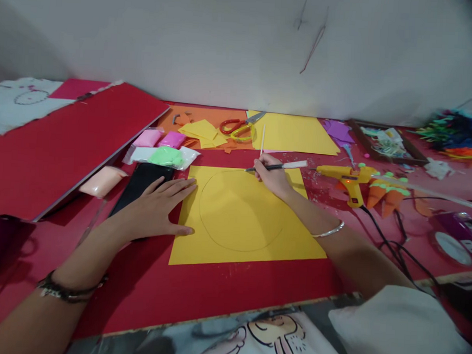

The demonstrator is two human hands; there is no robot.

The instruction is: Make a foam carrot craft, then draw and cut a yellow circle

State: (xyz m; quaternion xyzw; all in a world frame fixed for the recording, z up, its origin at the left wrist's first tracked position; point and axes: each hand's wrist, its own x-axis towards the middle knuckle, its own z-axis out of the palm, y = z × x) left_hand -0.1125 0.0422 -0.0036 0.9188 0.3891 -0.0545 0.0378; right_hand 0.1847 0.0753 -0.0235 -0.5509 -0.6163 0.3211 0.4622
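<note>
A yellow paper sheet (233, 239) lies on the red table surface (200, 290), with a pencilled circle drawn on it. My left hand (158, 207) lies flat with fingers spread, pressing on the sheet's left edge and partly over a black phone (140, 183). My right hand (273, 174) is closed on a pencil (277, 167) with a white end, its tip touching the sheet's far edge near the top of the circle.
Packets of pink and green clay (164, 153) lie behind the phone. Red-and-yellow scissors (240, 127), yellow paper scraps and another yellow sheet (294, 133) lie farther back. A yellow glue gun (349, 179) with cord and orange paper carrots (387, 194) sit to the right. A red board (65, 143) leans at left.
</note>
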